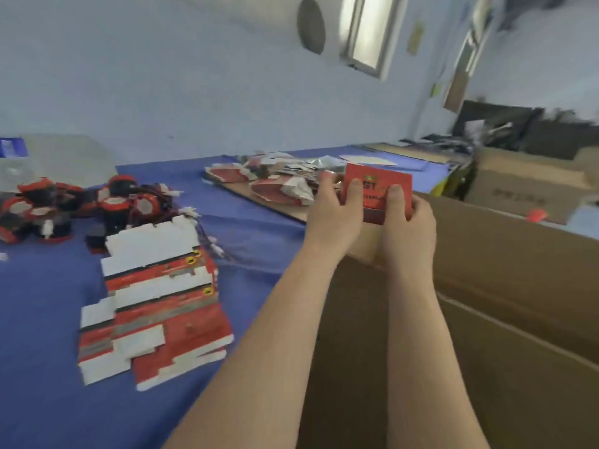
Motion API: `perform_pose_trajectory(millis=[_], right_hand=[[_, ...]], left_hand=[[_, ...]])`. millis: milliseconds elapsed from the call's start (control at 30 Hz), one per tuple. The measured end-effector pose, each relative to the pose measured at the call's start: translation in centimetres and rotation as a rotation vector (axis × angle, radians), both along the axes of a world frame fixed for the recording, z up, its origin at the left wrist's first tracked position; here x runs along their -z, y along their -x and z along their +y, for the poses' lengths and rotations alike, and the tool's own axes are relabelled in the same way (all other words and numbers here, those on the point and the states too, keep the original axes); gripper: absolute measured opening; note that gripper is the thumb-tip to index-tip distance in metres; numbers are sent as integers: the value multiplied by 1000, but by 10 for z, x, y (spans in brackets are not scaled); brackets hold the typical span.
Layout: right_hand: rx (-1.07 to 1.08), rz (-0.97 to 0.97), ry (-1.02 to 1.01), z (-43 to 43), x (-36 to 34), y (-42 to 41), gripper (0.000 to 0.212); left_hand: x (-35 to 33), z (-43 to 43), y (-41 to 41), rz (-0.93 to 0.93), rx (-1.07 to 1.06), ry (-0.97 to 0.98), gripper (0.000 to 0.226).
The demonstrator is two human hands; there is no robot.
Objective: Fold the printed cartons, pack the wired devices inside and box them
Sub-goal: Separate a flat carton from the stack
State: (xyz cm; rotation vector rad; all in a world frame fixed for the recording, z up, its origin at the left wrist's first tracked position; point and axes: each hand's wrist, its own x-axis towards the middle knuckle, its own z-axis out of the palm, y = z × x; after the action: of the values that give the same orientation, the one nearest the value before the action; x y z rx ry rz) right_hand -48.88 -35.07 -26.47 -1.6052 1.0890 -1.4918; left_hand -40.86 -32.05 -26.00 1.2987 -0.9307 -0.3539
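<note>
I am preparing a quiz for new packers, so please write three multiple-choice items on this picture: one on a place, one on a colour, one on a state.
1. Where does the stack of flat cartons lie?
A. on the table cloth
B. inside the big cardboard box
C. on the floor

2. What colour is the table cloth?
A. green
B. blue
C. white

3. How is the red carton held?
A. by the left hand only
B. by no hand
C. by both hands

Answers: 1 A, the stack rests on the cloth left of the arms. 2 B, the cloth is blue. 3 C, the left hand and right hand both grip it above the big cardboard box.
</note>
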Motion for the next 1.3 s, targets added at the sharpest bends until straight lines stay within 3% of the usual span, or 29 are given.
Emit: perform_pose_trajectory(millis=[133, 167, 233, 333, 433, 500, 600, 700, 833, 933, 1200, 1300], right_hand=[[298, 380, -80, -27, 12, 80, 56], [331, 396, -52, -27, 14, 87, 59], [347, 297, 121, -22, 17, 82, 55], [153, -1, 280, 3, 18, 40, 33], [-197, -13, 219, 25, 31, -20, 23], [-407, 181, 58, 38, 50, -63, 15], [-565, 771, -83, 54, 86, -119, 22], [-588, 1012, -133, 70, 110, -147, 24], [-551, 981, -102, 78, 113, -166, 17], [-567, 937, -55, 81, 108, -171, 17], [-529, 534, 42, 95, 101, -184, 53], [-449, 348, 109, 109, 93, -194, 54]], left_hand=[[16, -48, 76, -388, 165, -351, 36], [19, -50, 85, -463, 137, -384, 35], [21, -46, 85, -388, 99, -272, 35], [21, -22, 49, -240, -22, -37, 29], [35, 18, -16, -218, -266, -8, 24], [52, 55, -64, -191, -437, -119, 26], [85, 120, -124, -44, -639, -339, 31], [113, 167, -145, 256, -589, -470, 16], [128, 174, -150, 436, -518, -444, 35], [119, 167, -151, 493, -548, -319, 27], [102, 155, -159, 420, -669, -36, 33], [96, 162, -168, 330, -718, 56, 26]])
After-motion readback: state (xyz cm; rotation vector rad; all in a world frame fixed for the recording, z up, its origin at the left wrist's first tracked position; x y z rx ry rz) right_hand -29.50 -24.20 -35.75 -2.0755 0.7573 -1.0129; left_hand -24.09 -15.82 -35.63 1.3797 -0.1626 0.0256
